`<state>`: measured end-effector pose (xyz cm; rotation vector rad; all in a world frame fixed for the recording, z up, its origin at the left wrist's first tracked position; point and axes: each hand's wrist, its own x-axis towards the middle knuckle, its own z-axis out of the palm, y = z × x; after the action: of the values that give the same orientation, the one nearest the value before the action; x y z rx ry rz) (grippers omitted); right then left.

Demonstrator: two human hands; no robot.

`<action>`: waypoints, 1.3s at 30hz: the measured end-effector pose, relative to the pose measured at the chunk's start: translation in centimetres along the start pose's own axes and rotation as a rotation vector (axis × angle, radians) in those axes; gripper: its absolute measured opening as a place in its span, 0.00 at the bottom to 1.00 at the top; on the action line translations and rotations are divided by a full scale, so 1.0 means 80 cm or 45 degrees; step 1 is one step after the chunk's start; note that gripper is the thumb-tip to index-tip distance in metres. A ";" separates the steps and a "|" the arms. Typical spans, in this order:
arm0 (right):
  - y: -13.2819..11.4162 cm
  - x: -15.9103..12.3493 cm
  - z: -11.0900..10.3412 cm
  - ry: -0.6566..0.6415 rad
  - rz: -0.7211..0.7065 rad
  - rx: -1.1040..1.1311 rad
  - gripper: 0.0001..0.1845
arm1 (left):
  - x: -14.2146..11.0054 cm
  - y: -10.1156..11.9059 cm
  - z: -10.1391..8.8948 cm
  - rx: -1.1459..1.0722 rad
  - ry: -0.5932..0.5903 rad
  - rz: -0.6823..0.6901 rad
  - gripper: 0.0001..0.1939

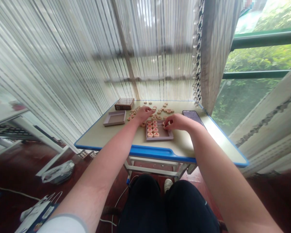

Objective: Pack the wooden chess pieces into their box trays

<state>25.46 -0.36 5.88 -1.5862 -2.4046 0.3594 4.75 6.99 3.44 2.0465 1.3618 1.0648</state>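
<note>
My right hand (176,122) pinches a round wooden Chinese chess piece (164,124) at the right side of a shallow tray (160,138). Inside that tray, two columns of pieces with red characters (152,129) lie face up along the left wall. My left hand (145,113) is over the loose pieces behind the tray, with its fingers bent together at a piece (154,111); its grip is partly hidden. More loose Chinese chess pieces (159,117) are scattered around both hands, some touching each other.
A second shallow tray (114,122) lies to the left, with a brown box (124,103) behind it. A phone (192,117) rests at the right of the blue-edged table (94,138). String curtains (160,68) hang behind the far edge.
</note>
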 end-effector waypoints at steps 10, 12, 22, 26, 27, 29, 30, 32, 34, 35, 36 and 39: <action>-0.004 -0.002 -0.003 -0.026 0.024 -0.017 0.10 | 0.002 -0.001 -0.001 0.053 -0.028 0.019 0.17; -0.003 -0.001 -0.003 -0.033 0.021 -0.023 0.10 | 0.001 -0.001 -0.001 0.063 -0.017 0.009 0.17; -0.015 -0.010 -0.012 0.014 0.120 0.036 0.12 | 0.004 -0.012 -0.002 0.502 0.180 0.117 0.12; -0.008 -0.006 -0.006 0.141 0.097 0.082 0.14 | 0.005 -0.021 -0.006 0.645 0.098 0.047 0.14; -0.005 -0.004 -0.004 0.163 0.093 0.076 0.14 | 0.005 -0.022 -0.007 0.675 0.051 0.028 0.15; 0.000 0.000 0.001 0.186 0.089 0.057 0.13 | 0.003 -0.023 -0.007 0.734 -0.034 0.015 0.15; 0.002 0.002 0.002 0.191 0.086 0.052 0.13 | 0.003 -0.023 -0.006 0.751 -0.065 0.022 0.15; 0.005 0.004 0.004 0.200 0.076 0.052 0.13 | 0.003 -0.024 -0.005 0.735 -0.084 0.032 0.15; 0.006 0.005 0.005 0.212 0.075 0.058 0.13 | 0.004 -0.025 -0.005 0.682 -0.058 0.023 0.17; 0.007 0.005 0.005 0.219 0.077 0.059 0.13 | 0.005 -0.025 -0.005 0.652 -0.036 0.018 0.17; 0.008 0.005 0.005 0.230 0.080 0.059 0.13 | 0.005 -0.025 -0.006 0.624 -0.019 0.025 0.18; 0.012 0.006 0.006 0.252 0.085 0.062 0.13 | 0.005 -0.021 -0.007 0.540 -0.073 0.108 0.17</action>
<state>25.93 0.36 5.15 -1.6024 -2.1841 0.2578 3.43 7.99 2.72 2.4322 1.5894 0.7913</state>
